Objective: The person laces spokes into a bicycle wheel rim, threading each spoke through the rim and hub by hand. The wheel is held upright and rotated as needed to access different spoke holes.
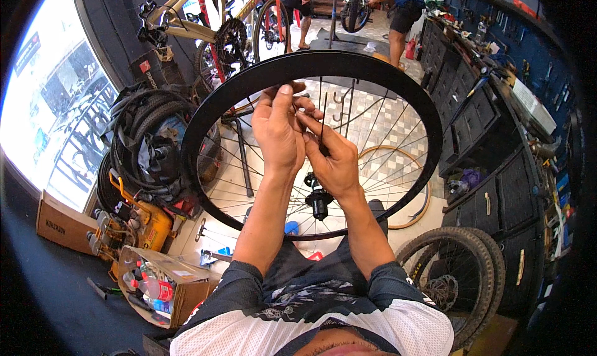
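Observation:
A bicycle wheel (pixel 224 94) with a deep black rim, thin dark spokes and a black hub (pixel 319 201) stands before me, over my lap. Both my hands work between hub and upper rim. My left hand (pixel 278 129) is closed just below the rim, its thumb pointing up and its fingers curled; whatever is in them is hidden. Just right of it and lower, my right hand (pixel 334 160) pinches a dark spoke (pixel 324 110), its index finger reaching toward the left fingers. The fingertips of both hands nearly meet.
At left lie a heap of black tyres (pixel 149 126), a yellow compressor (pixel 152 225) and a cardboard box (pixel 186 287) with bottles. Tyred wheels (pixel 460 275) lean at lower right, beside dark drawer cabinets (pixel 497 200). Bicycles (pixel 230 38) and two people stand farther back.

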Action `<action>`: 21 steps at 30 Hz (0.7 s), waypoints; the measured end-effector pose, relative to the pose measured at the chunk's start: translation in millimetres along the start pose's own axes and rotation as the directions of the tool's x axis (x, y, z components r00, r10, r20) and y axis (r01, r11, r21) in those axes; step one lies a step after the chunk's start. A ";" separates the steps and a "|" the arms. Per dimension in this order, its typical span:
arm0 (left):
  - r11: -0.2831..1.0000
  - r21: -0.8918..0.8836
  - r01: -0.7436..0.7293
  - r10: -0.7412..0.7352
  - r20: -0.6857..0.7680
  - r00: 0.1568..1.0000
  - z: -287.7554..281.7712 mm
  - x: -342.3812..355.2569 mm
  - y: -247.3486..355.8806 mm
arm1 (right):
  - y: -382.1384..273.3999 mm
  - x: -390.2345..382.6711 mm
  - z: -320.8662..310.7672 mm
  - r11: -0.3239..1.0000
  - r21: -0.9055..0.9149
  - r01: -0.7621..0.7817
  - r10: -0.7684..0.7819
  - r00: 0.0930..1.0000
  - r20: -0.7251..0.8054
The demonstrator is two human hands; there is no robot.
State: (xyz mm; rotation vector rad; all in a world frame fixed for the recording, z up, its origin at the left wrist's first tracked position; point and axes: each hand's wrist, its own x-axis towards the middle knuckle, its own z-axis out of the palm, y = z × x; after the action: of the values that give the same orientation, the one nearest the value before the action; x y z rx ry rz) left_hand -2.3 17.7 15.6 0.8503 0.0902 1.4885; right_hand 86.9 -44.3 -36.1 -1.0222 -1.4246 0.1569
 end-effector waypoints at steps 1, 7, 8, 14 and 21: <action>0.999 0.024 -0.026 0.026 -0.007 1.000 -4.3 2.8 -4.8 | 1.8 0.6 1.9 1.000 0.011 0.019 -0.019 1.000 -0.014; 1.000 0.027 0.017 -0.018 0.042 0.999 -13.5 5.3 -6.7 | -0.3 2.3 -2.3 0.997 -0.075 -0.029 0.026 0.999 -0.038; 0.998 0.042 0.037 -0.040 0.078 0.996 -15.3 5.4 -7.4 | 0.0 2.1 -4.1 0.995 -0.091 -0.028 0.024 0.999 -0.044; 0.542 0.701 -0.463 0.451 0.222 0.865 -17.1 -46.4 -22.8 | 14.7 -14.9 -16.6 0.992 0.011 -0.130 0.130 0.991 -0.034; 0.657 0.681 -0.323 0.140 0.310 0.940 20.9 -24.0 -26.6 | 35.0 -29.8 -11.3 0.997 0.083 0.000 0.021 0.967 -0.254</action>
State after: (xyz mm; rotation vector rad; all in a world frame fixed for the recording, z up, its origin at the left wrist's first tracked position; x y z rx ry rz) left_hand 27.9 -9.0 5.6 1.7428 0.4388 1.5886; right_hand 106.8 -48.4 -78.9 -0.9460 -1.1695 0.0877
